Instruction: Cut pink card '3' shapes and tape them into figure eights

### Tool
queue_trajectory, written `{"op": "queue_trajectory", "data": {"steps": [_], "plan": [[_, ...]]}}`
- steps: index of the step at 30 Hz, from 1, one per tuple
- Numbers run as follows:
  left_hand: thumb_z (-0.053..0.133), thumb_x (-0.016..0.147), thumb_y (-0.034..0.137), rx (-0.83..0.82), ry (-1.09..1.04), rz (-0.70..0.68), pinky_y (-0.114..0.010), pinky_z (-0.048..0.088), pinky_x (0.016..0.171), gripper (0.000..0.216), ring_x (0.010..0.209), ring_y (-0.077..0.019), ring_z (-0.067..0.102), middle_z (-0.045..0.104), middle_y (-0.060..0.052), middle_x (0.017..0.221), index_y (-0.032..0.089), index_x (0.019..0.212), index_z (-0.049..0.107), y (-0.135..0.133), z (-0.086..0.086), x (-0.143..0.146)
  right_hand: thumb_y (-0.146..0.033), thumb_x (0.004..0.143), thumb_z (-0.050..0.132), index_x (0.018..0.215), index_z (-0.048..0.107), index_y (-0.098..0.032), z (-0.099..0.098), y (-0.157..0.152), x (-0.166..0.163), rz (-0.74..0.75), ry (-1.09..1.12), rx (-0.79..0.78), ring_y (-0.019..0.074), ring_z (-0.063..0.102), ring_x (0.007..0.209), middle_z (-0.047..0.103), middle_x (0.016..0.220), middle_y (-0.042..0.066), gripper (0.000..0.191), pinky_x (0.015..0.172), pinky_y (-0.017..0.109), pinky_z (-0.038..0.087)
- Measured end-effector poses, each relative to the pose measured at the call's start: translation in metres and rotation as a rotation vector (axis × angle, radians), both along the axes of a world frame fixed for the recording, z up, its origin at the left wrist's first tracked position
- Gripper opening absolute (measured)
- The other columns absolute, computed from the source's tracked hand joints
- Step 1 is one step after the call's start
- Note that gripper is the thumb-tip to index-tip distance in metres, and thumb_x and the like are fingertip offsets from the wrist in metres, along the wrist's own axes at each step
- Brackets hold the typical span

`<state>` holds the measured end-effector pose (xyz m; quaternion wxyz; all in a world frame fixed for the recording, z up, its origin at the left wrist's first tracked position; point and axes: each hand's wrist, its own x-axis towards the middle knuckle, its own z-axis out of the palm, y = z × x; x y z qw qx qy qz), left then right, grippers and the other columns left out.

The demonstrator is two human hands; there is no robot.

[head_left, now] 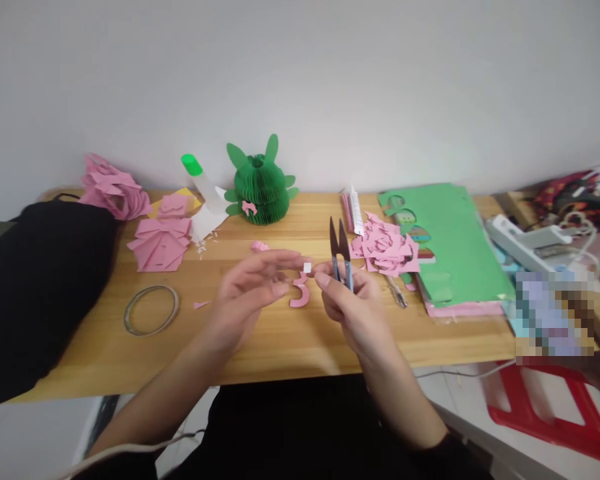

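My right hand (354, 293) is closed around small spring snips (349, 257), whose dark blades point upward. Facing it, my left hand (253, 287) has its thumb and index finger apart. A tiny white square (307, 267) shows between the fingertips of both hands; which finger bears it I cannot tell. Just below is a curved pink paper piece (301, 295), shaped like a 3. A small scalloped pink paper piece (260, 246) lies behind my left fingers. Beyond stands a green honeycomb paper figure (261, 190) with leaf-shaped parts and a pink piece on its front.
Pink scraps (385, 247), a white tube (356, 210) and green paper sheets (450, 247) lie to the right. At left are a tape ring (151, 311), folded pink paper (163, 240), a green-capped bottle (203, 180) and a black cloth item (45, 293). A red stool (545, 407) stands below right.
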<state>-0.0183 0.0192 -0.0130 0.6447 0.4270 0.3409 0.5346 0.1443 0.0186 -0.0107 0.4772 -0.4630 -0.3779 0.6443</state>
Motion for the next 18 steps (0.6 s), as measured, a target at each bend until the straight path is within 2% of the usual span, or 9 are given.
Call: {"op": "queue_trajectory", "data": {"steps": [5, 9, 12, 15, 18], "plan": [[0.074, 0.078, 0.019, 0.015, 0.093, 0.019, -0.025, 0.054, 0.086, 0.023, 0.095, -0.0150, 0.069, 0.077, 0.000, 0.104, 0.028, 0.099, 0.077, -0.001, -0.001, 0.007, -0.042, 0.067, 0.079, 0.066, 0.064, -0.020, 0.000, 0.004, 0.004, -0.063, -0.005, -0.013, 0.0065, 0.025, 0.044, 0.029, 0.048, -0.009, 0.027, 0.035, 0.018, 0.021], [0.072, 0.082, 0.022, 0.083, 0.253, 0.094, -0.028, 0.053, 0.086, 0.017, 0.094, -0.0163, 0.068, 0.077, -0.001, 0.102, 0.027, 0.097, 0.076, 0.001, 0.003, 0.012, -0.038, 0.070, 0.076, 0.066, 0.064, -0.020, 0.000, 0.004, 0.006, -0.079, -0.026, 0.004, 0.0060, 0.024, 0.043, 0.031, 0.047, -0.009, 0.023, 0.034, 0.018, 0.021], [0.068, 0.084, 0.026, 0.126, 0.429, 0.152, -0.030, 0.053, 0.078, 0.008, 0.082, -0.0169, 0.068, 0.076, -0.001, 0.089, 0.022, 0.087, 0.074, 0.006, 0.010, 0.015, -0.038, 0.069, 0.076, 0.067, 0.064, -0.020, 0.001, 0.003, 0.008, -0.093, -0.052, 0.020, 0.0066, 0.027, 0.044, 0.032, 0.048, -0.009, 0.021, 0.034, 0.018, 0.024], [0.065, 0.085, 0.027, 0.179, 0.537, 0.093, -0.028, 0.051, 0.068, 0.011, 0.069, -0.0154, 0.064, 0.069, 0.001, 0.070, 0.020, 0.077, 0.070, 0.011, 0.014, 0.017, -0.037, 0.070, 0.075, 0.066, 0.063, -0.020, 0.004, 0.001, 0.010, -0.099, -0.090, 0.052, 0.0065, 0.027, 0.044, 0.033, 0.048, -0.008, 0.021, 0.034, 0.019, 0.024], [0.065, 0.083, 0.025, 0.198, 0.555, 0.039, -0.027, 0.050, 0.063, 0.012, 0.059, -0.0129, 0.058, 0.062, 0.003, 0.060, 0.020, 0.072, 0.066, 0.013, 0.015, 0.019, -0.036, 0.071, 0.073, 0.064, 0.061, -0.020, 0.007, -0.001, 0.012, -0.084, -0.120, 0.066, 0.0064, 0.026, 0.043, 0.032, 0.048, -0.008, 0.021, 0.034, 0.019, 0.023]]}}
